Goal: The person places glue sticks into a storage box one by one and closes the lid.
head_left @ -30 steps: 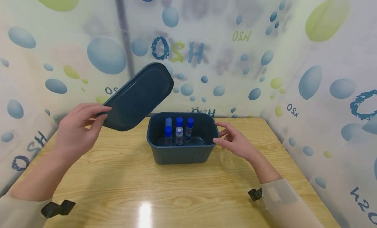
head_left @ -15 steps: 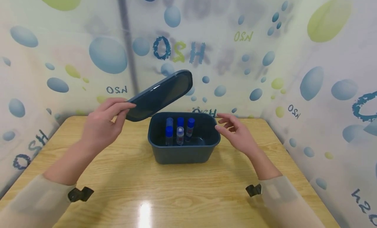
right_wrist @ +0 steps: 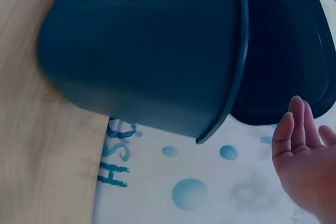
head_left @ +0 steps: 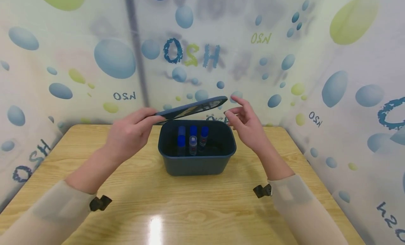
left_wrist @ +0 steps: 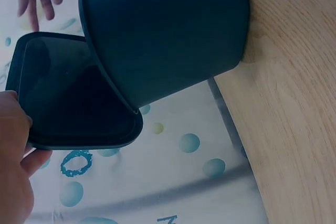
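In the head view my left hand [head_left: 131, 134] pinches the left end of a dark blue lid [head_left: 193, 109] between thumb and fingers. The lid hangs tilted over the back of a dark blue plastic box [head_left: 197, 166], its right end higher. My right hand [head_left: 248, 123] is beside the lid's right end, fingers spread and slightly bent, holding nothing. Inside the box stand several small clear bottles with blue caps [head_left: 181, 141], one with a clear cap [head_left: 193, 146]. The left wrist view shows the lid's underside [left_wrist: 68, 93] and thumb and fingers at its edge.
The box stands on a light wooden table [head_left: 190, 210] towards its back edge. A white curtain [head_left: 221, 27] printed with blue and green drops encloses the back and sides. Each sleeve carries a black clip-like piece [head_left: 100, 202] near the wrist.
My left hand has moved right with the lid, lowering and flattening it from steeply raised to over the box. The right hand has left the box's right rim and risen towards the lid's end.
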A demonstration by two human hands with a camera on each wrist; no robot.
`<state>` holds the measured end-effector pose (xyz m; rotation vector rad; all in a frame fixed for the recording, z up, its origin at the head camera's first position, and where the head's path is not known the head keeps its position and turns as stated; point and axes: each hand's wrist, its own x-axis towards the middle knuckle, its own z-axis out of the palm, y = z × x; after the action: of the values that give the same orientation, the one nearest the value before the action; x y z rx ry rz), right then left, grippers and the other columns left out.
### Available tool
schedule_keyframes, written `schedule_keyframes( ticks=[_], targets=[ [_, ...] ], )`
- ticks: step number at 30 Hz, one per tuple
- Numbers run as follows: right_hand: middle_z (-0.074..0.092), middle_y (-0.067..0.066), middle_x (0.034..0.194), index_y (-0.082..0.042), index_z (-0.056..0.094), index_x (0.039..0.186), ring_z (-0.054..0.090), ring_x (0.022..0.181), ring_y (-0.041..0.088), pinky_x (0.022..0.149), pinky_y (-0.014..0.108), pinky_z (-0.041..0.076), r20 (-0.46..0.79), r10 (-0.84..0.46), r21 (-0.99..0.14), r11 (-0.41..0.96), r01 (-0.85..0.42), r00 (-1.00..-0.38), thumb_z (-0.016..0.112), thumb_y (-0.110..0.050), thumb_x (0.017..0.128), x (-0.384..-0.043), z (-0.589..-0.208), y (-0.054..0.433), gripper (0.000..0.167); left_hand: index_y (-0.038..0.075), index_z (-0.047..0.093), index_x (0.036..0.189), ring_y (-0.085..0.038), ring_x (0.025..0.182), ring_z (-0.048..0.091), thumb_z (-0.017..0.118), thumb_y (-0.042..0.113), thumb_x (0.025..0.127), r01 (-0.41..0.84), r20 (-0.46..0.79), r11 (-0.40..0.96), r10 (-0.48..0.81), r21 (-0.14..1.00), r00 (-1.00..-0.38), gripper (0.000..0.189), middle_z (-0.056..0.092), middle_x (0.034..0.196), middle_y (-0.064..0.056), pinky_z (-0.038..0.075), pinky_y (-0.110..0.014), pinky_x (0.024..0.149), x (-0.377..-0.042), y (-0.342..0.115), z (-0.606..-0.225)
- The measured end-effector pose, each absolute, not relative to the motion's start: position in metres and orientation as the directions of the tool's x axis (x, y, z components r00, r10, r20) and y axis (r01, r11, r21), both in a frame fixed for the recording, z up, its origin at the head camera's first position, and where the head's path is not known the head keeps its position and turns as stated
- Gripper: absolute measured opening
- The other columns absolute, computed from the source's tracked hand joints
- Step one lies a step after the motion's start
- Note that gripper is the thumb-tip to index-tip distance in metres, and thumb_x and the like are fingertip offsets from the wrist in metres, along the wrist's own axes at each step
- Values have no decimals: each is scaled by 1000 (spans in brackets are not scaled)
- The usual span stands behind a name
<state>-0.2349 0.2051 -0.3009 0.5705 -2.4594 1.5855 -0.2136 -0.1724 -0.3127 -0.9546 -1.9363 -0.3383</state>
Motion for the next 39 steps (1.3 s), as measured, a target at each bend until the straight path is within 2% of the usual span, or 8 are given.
schedule_keyframes(
  ticks=[7, 10, 16, 20, 26, 30, 35, 39],
  targets=[
    [74, 15, 135, -22, 57, 160, 67, 102, 43, 82, 27, 58, 357, -191, -850, 340, -403, -915, 54, -38, 117, -238, -295, 195, 46, 8, 81, 118, -37, 99, 79, 80, -11, 89, 767, 824, 615, 521, -184, -220, 35, 78, 116, -17, 66, -50, 74, -215, -165, -316],
    [77, 12, 129, -15, 66, 147, 69, 100, 38, 82, 27, 59, 355, -140, -871, 309, -382, -924, 55, -41, 117, -238, -297, 194, 41, 5, 77, 114, -36, 97, 78, 79, -13, 89, 785, 831, 606, 498, -129, -248, 31, 77, 115, -17, 66, -49, 76, -216, -161, -318],
    [76, -2, 104, -9, 71, 132, 73, 88, 18, 80, 26, 62, 351, -56, -904, 239, -354, -935, 62, -38, 114, -237, -305, 200, 36, -1, 67, 123, -34, 106, 74, 85, -9, 89, 763, 805, 613, 339, 204, -487, 39, 74, 117, -17, 61, -35, 90, -210, -158, -320],
    [73, -1, 97, -6, 71, 126, 74, 90, 27, 78, 26, 61, 348, -47, -911, 220, -349, -936, 65, -34, 112, -234, -311, 205, 31, 1, 73, 134, -32, 109, 65, 89, 1, 89, 694, 736, 598, 240, 401, -632, 47, 65, 122, -19, 54, -26, 96, -205, -159, -319],
    [73, -1, 97, -8, 72, 124, 73, 96, 36, 78, 27, 60, 321, -53, -918, 227, -324, -946, 68, -34, 111, -226, -319, 210, 29, 11, 66, 153, -31, 97, 73, 87, 25, 97, 504, 524, 648, 185, 571, -831, 62, 67, 118, -18, 63, -52, 87, -198, -162, -313],
    [72, -2, 96, -8, 72, 124, 72, 94, 33, 79, 28, 60, 317, -61, -916, 239, -322, -947, 68, -32, 111, -222, -323, 212, 27, 16, 57, 162, -33, 107, 78, 80, 40, 103, 410, 374, 656, 204, 634, -905, 68, 77, 129, -16, 65, -55, 90, -197, -166, -314],
    [69, 2, 94, -9, 72, 125, 71, 90, 27, 75, 28, 57, 293, -85, -909, 284, -305, -952, 70, -30, 110, -216, -327, 216, 26, 24, 46, 169, -31, 132, 69, 78, 50, 101, 346, 254, 608, 234, 715, -938, 80, 71, 147, -8, 60, -54, 104, -196, -171, -319],
    [68, 6, 93, -11, 64, 145, 67, 84, 23, 74, 27, 53, 263, -133, -892, 344, -293, -956, 71, -25, 109, -210, -329, 221, 39, 24, 45, 170, -28, 136, 67, 76, 50, 103, 343, 248, 597, 238, 725, -939, 78, 68, 153, -8, 58, -54, 105, -194, -174, -323]
  ],
)
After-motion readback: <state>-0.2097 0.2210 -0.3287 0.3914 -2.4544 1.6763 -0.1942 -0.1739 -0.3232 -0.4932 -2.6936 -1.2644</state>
